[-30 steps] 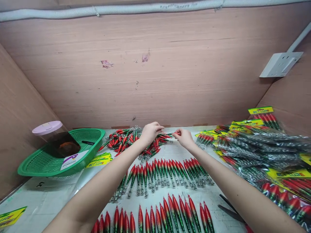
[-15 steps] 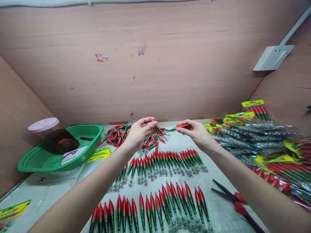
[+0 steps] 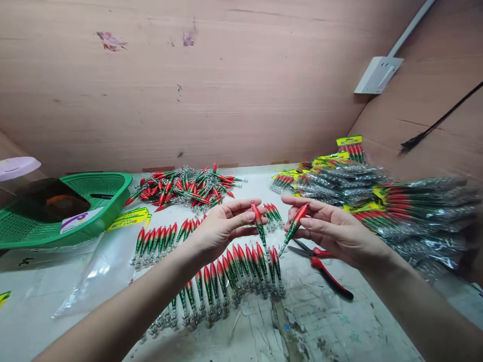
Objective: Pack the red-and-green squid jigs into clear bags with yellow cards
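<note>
My left hand (image 3: 222,226) pinches a red-and-green fishing lure (image 3: 258,221) by its red head, hooks hanging down. My right hand (image 3: 332,229) holds a second lure (image 3: 294,227), tilted, its hook end close to the first. Both hands hover just above the near row of lures (image 3: 230,274) laid side by side on the table. A second row (image 3: 162,239) lies to the left, and a loose pile of lures (image 3: 184,186) sits at the back.
Red-handled pliers (image 3: 324,269) lie under my right hand. Stacks of bagged lures with yellow header cards (image 3: 362,186) fill the right side. A green basket (image 3: 86,211) holding a lidded jar (image 3: 18,168) stands at left, yellow cards (image 3: 128,218) beside it. A wall socket (image 3: 377,74) is upper right.
Both hands have drawn back from the loose pile towards me, each carrying a lure, and now hang over the near row. The view has tilted down and to the right.
</note>
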Motion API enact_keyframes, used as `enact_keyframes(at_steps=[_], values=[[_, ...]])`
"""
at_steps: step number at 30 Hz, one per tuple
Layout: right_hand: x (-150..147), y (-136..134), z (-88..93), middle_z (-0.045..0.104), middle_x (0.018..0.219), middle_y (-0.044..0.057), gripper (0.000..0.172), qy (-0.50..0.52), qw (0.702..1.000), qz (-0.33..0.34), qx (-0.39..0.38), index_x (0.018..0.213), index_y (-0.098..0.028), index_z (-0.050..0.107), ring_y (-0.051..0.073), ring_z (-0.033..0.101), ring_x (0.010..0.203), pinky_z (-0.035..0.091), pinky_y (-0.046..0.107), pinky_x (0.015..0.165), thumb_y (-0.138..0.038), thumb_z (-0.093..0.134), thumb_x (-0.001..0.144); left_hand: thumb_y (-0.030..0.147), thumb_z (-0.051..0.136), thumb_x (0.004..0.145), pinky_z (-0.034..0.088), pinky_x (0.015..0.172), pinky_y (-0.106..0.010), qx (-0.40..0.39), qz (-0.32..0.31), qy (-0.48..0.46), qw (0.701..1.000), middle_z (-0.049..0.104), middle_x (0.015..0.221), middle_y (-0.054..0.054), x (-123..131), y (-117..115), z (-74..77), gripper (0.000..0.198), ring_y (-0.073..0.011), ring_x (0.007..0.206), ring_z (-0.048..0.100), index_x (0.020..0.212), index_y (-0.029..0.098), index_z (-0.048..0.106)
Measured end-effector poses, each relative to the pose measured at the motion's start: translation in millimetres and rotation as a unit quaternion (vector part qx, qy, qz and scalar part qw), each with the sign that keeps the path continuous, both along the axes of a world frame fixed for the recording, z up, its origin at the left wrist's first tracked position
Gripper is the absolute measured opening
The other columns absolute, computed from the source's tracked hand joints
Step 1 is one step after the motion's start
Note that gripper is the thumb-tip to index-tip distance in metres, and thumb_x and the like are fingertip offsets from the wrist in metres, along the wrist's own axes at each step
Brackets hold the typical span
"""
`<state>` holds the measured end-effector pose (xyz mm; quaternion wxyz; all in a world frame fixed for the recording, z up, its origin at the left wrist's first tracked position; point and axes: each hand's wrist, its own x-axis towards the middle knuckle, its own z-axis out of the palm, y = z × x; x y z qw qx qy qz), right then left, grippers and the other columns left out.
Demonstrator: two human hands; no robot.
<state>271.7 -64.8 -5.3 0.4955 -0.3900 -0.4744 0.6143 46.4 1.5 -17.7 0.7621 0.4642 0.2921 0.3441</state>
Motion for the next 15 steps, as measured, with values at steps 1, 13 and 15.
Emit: enact_keyframes(at_steps=[1,13,15], values=[[1,-2,-0.4,0.066,0.088,0.001,0.041,-0.003,1.0,-0.002,-0.003,0.116,-0.024,0.064,0.014,0.065,0.081,0.054,0.032,0.079,-0.027,0.072,0.076,0.019,0.071,0.075,0.053,0.081,-0.034,0.003,-0.012,-0.002,1.0,0.07,0.109,-0.012,3,-3,0.0,0.032,-0.0232,0.095,0.068,0.106,0.016,0.067],[32,-16,-19.7,0.059,0.086,0.0,0.048,-0.195,0.979,-0.046,-0.039,0.114,-0.023,0.053,0.012,0.059,0.073,0.05,0.025,0.063,-0.036,0.07,0.071,0.019,0.055,0.084,0.056,0.071,-0.031,0.176,-0.107,0.282,0.937,0.071,0.1,-0.013,70,-16,-32.9,0.039,-0.0191,0.084,0.07,0.123,0.013,0.054],[35,-13,-40.1,0.057,0.076,-0.002,0.036,-0.27,0.96,-0.05,-0.06,0.099,-0.02,0.055,0.011,0.056,0.065,0.047,0.023,0.055,-0.03,0.07,0.068,0.019,0.059,0.079,0.055,0.065,-0.03,0.219,-0.121,0.34,0.906,0.072,0.085,-0.008,81,-16,-47.9,0.034,-0.0189,0.074,0.069,0.113,0.012,0.06]])
